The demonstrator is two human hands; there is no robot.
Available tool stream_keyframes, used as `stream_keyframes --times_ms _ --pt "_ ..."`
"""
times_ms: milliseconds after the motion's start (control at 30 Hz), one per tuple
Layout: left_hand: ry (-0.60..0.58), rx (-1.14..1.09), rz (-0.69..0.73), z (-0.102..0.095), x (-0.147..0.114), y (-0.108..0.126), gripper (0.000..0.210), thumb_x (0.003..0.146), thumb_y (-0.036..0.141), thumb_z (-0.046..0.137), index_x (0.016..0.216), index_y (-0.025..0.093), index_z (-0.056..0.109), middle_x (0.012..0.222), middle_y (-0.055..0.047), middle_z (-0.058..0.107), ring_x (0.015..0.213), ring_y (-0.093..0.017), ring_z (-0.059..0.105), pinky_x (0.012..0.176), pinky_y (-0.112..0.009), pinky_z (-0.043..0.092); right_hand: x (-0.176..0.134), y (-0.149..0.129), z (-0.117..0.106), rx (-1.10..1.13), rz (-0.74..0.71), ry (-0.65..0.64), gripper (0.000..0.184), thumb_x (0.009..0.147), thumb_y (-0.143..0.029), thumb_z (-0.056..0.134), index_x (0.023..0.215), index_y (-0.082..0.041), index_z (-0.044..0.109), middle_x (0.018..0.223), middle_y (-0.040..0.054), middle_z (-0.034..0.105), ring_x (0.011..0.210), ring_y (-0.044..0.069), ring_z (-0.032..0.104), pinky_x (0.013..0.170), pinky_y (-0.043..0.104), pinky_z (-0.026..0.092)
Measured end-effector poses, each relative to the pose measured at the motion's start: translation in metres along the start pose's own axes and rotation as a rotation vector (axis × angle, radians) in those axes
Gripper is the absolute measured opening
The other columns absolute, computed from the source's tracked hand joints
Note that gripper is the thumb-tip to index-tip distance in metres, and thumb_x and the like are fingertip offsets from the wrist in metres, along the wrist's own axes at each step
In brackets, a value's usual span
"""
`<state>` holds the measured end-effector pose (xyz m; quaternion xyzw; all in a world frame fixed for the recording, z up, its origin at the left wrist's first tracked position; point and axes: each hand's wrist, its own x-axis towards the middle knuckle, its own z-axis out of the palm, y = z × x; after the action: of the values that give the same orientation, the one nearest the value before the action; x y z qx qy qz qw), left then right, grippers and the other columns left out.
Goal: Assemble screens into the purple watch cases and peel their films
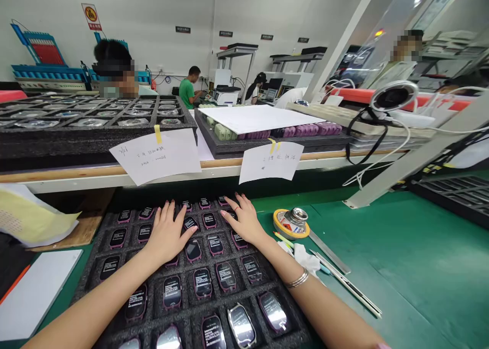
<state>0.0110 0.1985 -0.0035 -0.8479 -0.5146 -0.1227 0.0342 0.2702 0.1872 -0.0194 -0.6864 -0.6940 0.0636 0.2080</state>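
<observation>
A black foam tray (87, 276) lies in front of me, its compartments filled with strapless smartwatch bodies. Most have purple frames and lit screens with white text; one silver-framed watch (241, 324) sits near the front. My left hand (168, 233) rests over the back middle of the tray, fingers spread, with its thumb by a tilted watch (190, 223). Over the back right corner is my right hand (246, 220), also with fingers apart, partly covering the watches beneath. Neither hand has anything gripped in it. A watch with a dark screen (193, 250) lies between the hands.
A shelf edge (221, 173) with handwritten paper notes crosses behind the tray, carrying more foam trays (187, 115). At right lie a yellow tape roll (280, 221), a metal-topped bottle, tweezers, a steel ruler (330, 252) and tissue. White sheets (40, 293) lie left. Other people sit beyond.
</observation>
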Motion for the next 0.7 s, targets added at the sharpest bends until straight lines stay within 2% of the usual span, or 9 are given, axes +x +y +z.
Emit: stream_keyframes --times_ms 200,433,600,700 --pt "-0.038 0.014 -0.01 -0.002 0.004 0.0 0.069 0.095 0.06 0.046 0.146 0.015 0.049 0.155 -0.024 0.04 0.148 -0.043 0.026 0.119 -0.061 0.023 -0.003 -0.01 -0.004 -0.021 -0.073 -0.048 0.062 0.097 -0.053 0.05 0.149 -0.019 0.046 0.159 0.0209 0.032 0.15 0.042 0.02 0.119 0.06 0.022" --pt "-0.066 0.01 -0.011 -0.011 -0.005 -0.004 0.068 0.096 0.059 0.044 0.148 0.014 0.047 0.156 -0.025 0.038 0.148 -0.042 0.026 0.118 -0.061 0.024 0.005 -0.038 -0.005 -0.056 -0.212 -0.102 0.055 0.096 -0.056 0.052 0.145 -0.03 0.052 0.155 0.0143 0.04 0.149 0.038 0.024 0.12 0.059 0.021" --pt "-0.097 -0.004 -0.023 -0.02 -0.026 -0.021 0.066 0.097 0.057 0.044 0.148 0.016 0.047 0.157 -0.025 0.035 0.15 -0.041 0.023 0.119 -0.06 0.023 0.01 -0.044 -0.004 -0.085 -0.226 -0.102 0.053 0.096 -0.057 0.051 0.141 -0.028 0.058 0.156 0.0141 0.04 0.148 0.04 0.025 0.119 0.061 0.021" --pt "-0.105 -0.004 -0.057 -0.026 -0.041 -0.037 0.064 0.097 0.056 0.044 0.148 0.017 0.048 0.157 -0.024 0.036 0.15 -0.041 0.023 0.118 -0.061 0.024 0.008 -0.045 -0.005 -0.084 -0.237 -0.107 0.057 0.097 -0.057 0.048 0.144 -0.025 0.053 0.155 0.0153 0.04 0.149 0.039 0.024 0.119 0.06 0.021"
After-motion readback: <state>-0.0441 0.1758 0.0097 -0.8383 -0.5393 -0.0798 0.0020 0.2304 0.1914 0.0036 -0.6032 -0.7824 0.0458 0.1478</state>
